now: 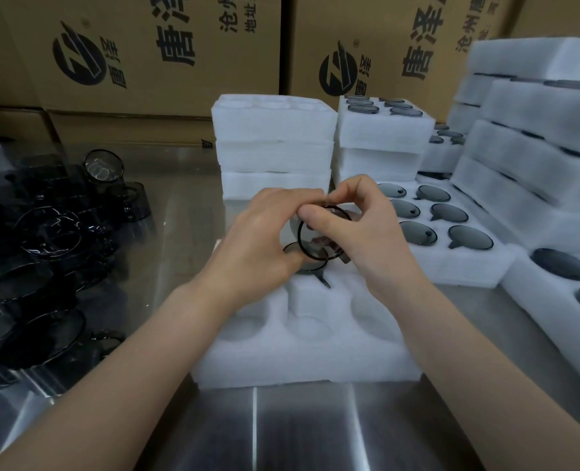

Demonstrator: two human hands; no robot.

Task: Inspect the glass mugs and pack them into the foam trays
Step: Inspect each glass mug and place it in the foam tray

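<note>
Glass mug (322, 241), smoky and dark-rimmed, is hanging tilted at the centre of the frame with its open mouth turned toward the camera; it is sitting just above the far row of the foam tray (302, 362), held clear of the foam. The left hand (265, 239) is gripping it from the left side, fingers curled over the upper rim; the right hand (360, 232) is pinching the same rim from the right, thumb in front and fingers wrapping behind, so both hands are closing on the mug and their fingertips are nearly meeting at the top.

Directly under it a second mug (310, 266) is sitting in a far compartment of the tray, its handle pointing toward the lower right; the three near compartments are showing only white foam.

The tray is lying on a steel table (302, 430) in the lower middle of the frame. To the left, loose mugs (44, 232) are crowding the tabletop, some standing and some lying on their sides. Behind the tray a stack of empty trays (275, 130) is rising; beside it and to the right, a filled tray (451, 263) is showing six dark mugs, with taller filled stacks (536, 147) at the right edge. Cardboard boxes (146, 45) with black printing are lining the top of the frame.
</note>
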